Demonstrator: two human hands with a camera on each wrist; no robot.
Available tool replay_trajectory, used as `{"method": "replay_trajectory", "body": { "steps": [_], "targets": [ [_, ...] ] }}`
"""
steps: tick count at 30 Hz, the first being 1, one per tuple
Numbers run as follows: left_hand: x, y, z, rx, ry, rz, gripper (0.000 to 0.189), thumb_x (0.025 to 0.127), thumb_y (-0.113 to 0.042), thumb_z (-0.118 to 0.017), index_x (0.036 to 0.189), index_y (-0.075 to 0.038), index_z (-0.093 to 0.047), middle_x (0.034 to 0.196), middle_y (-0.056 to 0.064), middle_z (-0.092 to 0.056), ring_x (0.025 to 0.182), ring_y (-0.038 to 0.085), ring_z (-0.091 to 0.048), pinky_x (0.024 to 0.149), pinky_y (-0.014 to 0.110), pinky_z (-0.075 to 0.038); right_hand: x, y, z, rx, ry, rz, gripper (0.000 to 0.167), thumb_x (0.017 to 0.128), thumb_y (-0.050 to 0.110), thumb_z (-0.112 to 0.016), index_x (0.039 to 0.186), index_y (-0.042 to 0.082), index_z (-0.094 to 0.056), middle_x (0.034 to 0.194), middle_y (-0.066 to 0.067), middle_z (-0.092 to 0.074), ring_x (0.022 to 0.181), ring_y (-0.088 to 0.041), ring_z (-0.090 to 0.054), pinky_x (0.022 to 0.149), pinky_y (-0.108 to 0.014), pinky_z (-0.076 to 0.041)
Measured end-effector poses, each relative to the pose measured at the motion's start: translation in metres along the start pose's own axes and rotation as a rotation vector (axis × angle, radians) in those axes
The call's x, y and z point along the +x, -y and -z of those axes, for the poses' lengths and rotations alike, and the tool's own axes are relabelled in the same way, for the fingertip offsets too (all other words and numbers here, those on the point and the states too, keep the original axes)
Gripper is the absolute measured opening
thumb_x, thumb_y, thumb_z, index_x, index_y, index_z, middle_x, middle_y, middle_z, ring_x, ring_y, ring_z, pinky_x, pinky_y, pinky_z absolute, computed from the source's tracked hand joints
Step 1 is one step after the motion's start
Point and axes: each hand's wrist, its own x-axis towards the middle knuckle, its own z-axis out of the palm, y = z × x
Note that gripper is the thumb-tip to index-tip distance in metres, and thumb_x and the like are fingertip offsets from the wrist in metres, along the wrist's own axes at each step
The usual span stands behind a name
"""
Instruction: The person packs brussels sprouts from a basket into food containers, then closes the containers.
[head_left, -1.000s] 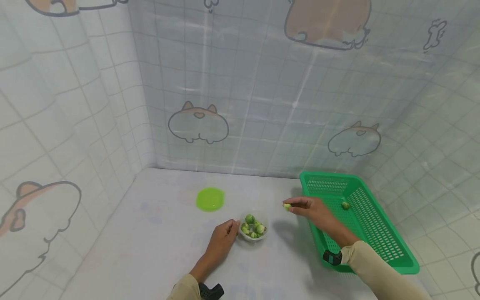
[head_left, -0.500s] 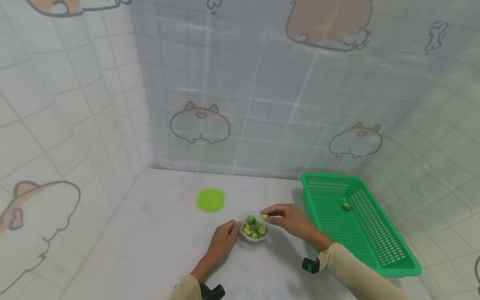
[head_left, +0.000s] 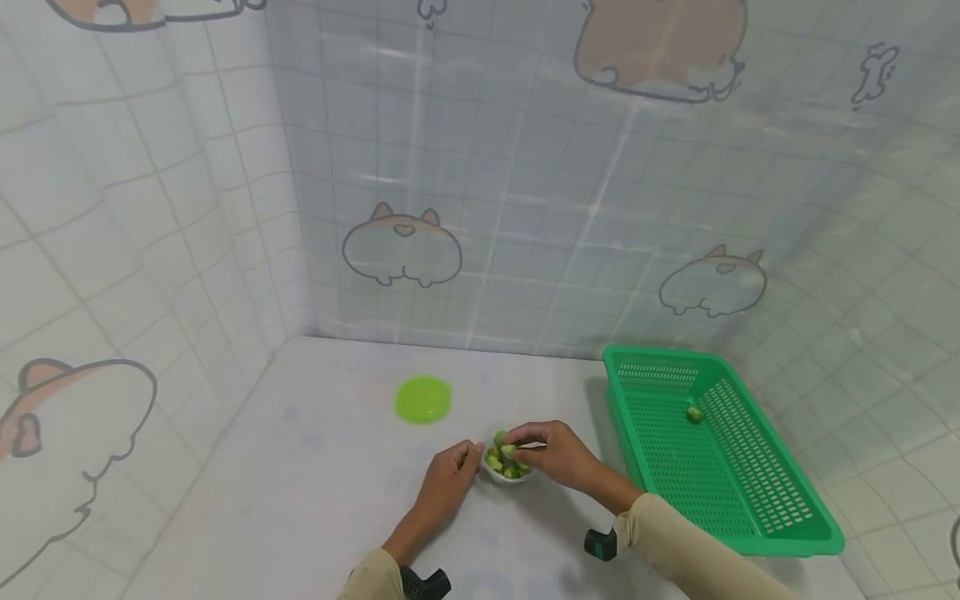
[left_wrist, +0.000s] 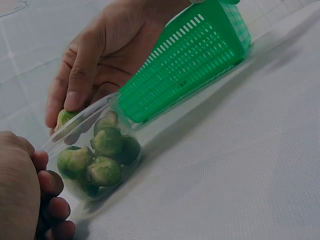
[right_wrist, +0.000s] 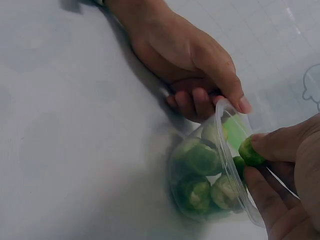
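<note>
A clear round plastic tub (left_wrist: 131, 172) holds several Brussels sprouts (left_wrist: 107, 141) and stands on the white table. My left hand (head_left: 447, 479) pinches the tub's rim between thumb and curled fingers, as the right wrist view shows. Over the tub's mouth, my right hand (head_left: 558, 454) pinches one Brussels sprout (right_wrist: 251, 151) between thumb and fingers. That sprout is at the rim, above the others. In the head view the right fingers hide part of the tub's contents.
To the right stands a green slotted basket (head_left: 626, 425) with one Brussels sprout (head_left: 695, 415) inside. A lime-green round lid (head_left: 423, 400) lies on the table (head_left: 322, 467) behind the tub. Patterned sheet walls enclose the back and sides.
My right hand has moved left from beside the basket to over the tub, carrying the sprout. The left hand has stayed at the tub's rim.
</note>
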Motion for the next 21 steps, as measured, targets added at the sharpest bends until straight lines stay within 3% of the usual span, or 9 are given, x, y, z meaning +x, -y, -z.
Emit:
{"method": "replay_trajectory", "body": {
  "steps": [7, 21],
  "targets": [
    [0.0, -0.001, 0.002, -0.023, -0.005, -0.009, 0.042, 0.105, -0.047, -0.049, 0.084, -0.013, -0.063, 0.07, -0.006, -0.054, 0.062, 0.009, -0.045, 0.057, 0.025, -0.039, 0.003, -0.002, -0.009, -0.002, 0.011, 0.087, 0.022, 0.093, 0.001, -0.07, 0.114, 0.004, -0.073, 0.121, -0.012, -0.069, 0.112, -0.027, -0.067, 0.087, -0.028, -0.055],
    [0.003, 0.0, 0.002, -0.011, -0.007, -0.023, 0.043, 0.105, -0.047, -0.048, 0.083, -0.013, -0.063, 0.069, -0.006, -0.052, 0.061, 0.008, -0.045, 0.055, 0.025, -0.038, 0.005, -0.001, -0.011, -0.055, 0.003, 0.103, 0.022, 0.091, 0.0, -0.072, 0.112, 0.007, -0.073, 0.118, -0.007, -0.07, 0.111, -0.023, -0.067, 0.086, -0.025, -0.054]
  ]
}}
